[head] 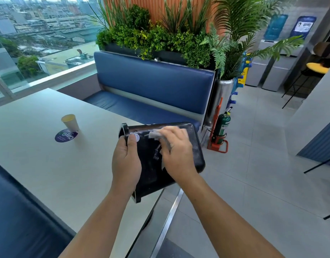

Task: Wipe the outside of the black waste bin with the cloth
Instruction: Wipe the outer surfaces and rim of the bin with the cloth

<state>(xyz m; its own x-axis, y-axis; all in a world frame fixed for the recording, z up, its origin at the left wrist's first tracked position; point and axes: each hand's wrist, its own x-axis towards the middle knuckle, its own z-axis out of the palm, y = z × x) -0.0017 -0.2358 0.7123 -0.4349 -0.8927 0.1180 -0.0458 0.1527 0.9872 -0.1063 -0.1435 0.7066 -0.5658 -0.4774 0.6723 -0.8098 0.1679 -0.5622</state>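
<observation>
The black waste bin (194, 146) lies on its side at the right edge of the white table (49, 164), its open mouth facing left and its base jutting out over the floor. My left hand (126, 161) grips the bin's rim, thumb on top near a round sticker. My right hand (176, 149) holds a crumpled white cloth (154, 134) and presses it against the bin's upper outer wall. Most of the cloth is hidden under my fingers.
A paper cup (70, 122) stands on the table beside a round purple sticker (66, 137). A blue padded bench (153, 86) with a planter behind it faces me. A green fire extinguisher (222, 125) in an orange stand sits on the tiled floor to the right.
</observation>
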